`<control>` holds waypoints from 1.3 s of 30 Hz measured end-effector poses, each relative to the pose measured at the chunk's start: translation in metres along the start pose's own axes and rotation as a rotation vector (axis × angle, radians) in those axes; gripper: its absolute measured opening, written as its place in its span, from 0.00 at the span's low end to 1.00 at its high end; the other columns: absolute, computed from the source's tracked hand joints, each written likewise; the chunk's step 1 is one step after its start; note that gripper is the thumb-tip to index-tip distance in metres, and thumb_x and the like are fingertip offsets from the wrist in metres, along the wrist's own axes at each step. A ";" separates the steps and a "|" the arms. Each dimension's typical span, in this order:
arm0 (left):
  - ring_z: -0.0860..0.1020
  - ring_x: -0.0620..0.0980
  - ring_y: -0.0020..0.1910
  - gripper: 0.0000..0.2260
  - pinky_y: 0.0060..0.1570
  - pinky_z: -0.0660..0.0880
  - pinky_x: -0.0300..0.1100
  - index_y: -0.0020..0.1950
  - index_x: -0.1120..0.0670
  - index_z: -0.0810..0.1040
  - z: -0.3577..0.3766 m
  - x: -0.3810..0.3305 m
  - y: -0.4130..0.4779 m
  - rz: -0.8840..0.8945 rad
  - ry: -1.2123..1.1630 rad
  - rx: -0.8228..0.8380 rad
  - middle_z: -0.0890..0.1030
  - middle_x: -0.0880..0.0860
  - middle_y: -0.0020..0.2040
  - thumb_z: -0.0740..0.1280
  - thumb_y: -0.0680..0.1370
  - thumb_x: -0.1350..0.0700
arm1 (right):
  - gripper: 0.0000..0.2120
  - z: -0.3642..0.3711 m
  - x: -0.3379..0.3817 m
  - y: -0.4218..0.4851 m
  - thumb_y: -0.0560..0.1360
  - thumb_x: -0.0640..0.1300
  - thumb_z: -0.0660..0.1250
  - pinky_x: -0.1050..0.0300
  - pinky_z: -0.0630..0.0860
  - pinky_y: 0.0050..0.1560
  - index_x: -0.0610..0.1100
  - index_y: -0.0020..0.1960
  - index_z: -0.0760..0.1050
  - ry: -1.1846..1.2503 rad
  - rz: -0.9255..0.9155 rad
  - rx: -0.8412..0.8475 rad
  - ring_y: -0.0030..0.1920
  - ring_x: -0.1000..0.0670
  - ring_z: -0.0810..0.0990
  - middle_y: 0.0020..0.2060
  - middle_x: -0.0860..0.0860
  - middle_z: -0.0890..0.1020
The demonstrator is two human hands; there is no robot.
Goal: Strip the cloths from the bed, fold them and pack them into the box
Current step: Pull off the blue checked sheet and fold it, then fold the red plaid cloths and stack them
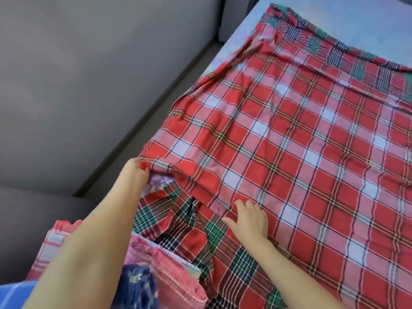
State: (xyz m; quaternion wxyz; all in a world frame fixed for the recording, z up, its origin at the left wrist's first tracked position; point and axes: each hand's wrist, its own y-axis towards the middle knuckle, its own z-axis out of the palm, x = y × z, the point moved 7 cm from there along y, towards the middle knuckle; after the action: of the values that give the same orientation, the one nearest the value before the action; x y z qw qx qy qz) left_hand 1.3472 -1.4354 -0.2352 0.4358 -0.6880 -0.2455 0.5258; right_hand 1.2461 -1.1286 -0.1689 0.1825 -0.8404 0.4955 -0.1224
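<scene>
Red checked cloth (289, 152) of thin woven cotton, with a green-and-dark tartan border, lies spread across most of the bed, over a pale lilac-blue sheet (334, 23) that shows bare at the far corner. Its near end is rumpled, and the tartan border bunches in loose folds between the two forearms.

I judge the step in hand to be folding, not stripping: the cloth is laid out flat, and one layer appears to be laid over the border end, with its edge running from one hand to the other. Packing is not yet begun, and no box is in view.

The left hand (136, 172) has its fingers curled round the near left corner of that upper layer. It pinches the fabric and lifts it just enough to show a patch of lilac patterned sheet beneath. The right hand (249, 219) lies flat on the red checked cloth with its fingers spread and relaxed. It presses the fabric down beside the layer's edge and grips nothing.

The next move probably calls for drawing the pinched corner taut to square the edge, while the flat hand anchors or smooths the cloth.

A pink checked cloth (53, 241) and a dark blue patterned fabric (138, 284) lie at the near edge. A grey upholstered panel (89, 74) stands along the bed's left side.
</scene>
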 end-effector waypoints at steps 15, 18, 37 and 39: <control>0.81 0.42 0.30 0.07 0.37 0.79 0.40 0.40 0.55 0.75 0.038 -0.160 -0.125 0.489 -0.250 0.129 0.82 0.47 0.31 0.70 0.74 0.64 | 0.05 -0.059 -0.053 -0.050 0.75 0.45 0.65 0.56 0.67 0.40 0.47 0.42 0.78 0.437 0.077 -0.015 0.44 0.48 0.77 0.36 0.54 0.78; 0.78 0.38 0.25 0.05 0.29 0.75 0.33 0.40 0.56 0.78 0.082 -0.195 -0.236 0.821 -0.009 0.274 0.80 0.43 0.25 0.70 0.74 0.63 | 0.08 -0.077 -0.071 -0.073 0.78 0.48 0.62 0.58 0.70 0.40 0.52 0.45 0.80 0.464 0.122 0.037 0.47 0.52 0.80 0.42 0.56 0.82; 0.72 0.55 0.35 0.11 0.35 0.66 0.43 0.37 0.63 0.76 0.276 0.035 -0.660 1.666 1.152 0.509 0.76 0.60 0.34 0.63 0.78 0.60 | 0.07 -0.201 -0.353 -0.383 0.77 0.44 0.64 0.56 0.76 0.46 0.51 0.42 0.78 0.775 0.554 -0.451 0.43 0.51 0.81 0.38 0.58 0.80; 0.71 0.56 0.34 0.11 0.34 0.63 0.43 0.36 0.65 0.76 0.288 0.087 -0.682 1.680 1.208 0.529 0.76 0.61 0.33 0.62 0.77 0.62 | 0.08 -0.189 -0.391 -0.434 0.78 0.45 0.64 0.53 0.78 0.46 0.52 0.41 0.77 0.810 0.595 -0.475 0.39 0.50 0.82 0.33 0.57 0.80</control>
State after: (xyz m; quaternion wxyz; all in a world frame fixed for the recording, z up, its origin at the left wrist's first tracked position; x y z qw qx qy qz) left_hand 1.1875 -0.9268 0.2859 0.1187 -0.6668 0.6860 0.2659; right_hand 1.3279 -0.6287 0.1781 -0.1904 -0.5681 0.7559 -0.2638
